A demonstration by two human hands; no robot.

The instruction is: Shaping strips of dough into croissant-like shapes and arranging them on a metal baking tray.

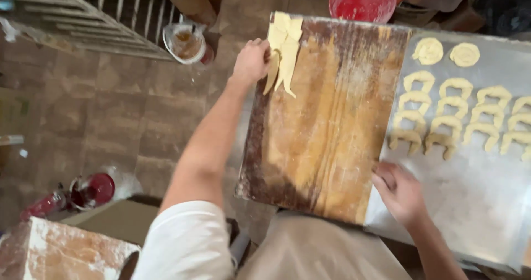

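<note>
My left hand (251,60) reaches to the far left corner of a floured wooden board (326,119) and grips a small stack of pale triangular dough pieces (284,50) at its edge. Resting flat on the near left corner of a metal baking tray (470,197) is my right hand (399,191), fingers spread, holding nothing. On the tray's far part lie several crescent-shaped dough pieces (448,122) in rows, and two round spiral pieces (446,52) beyond them.
A red bowl (363,0) stands past the board's far edge. On the tiled floor at left sit a small cup with brown liquid (185,42), a red object (91,190) and a floured box (61,252). A metal rack (83,14) is at top left.
</note>
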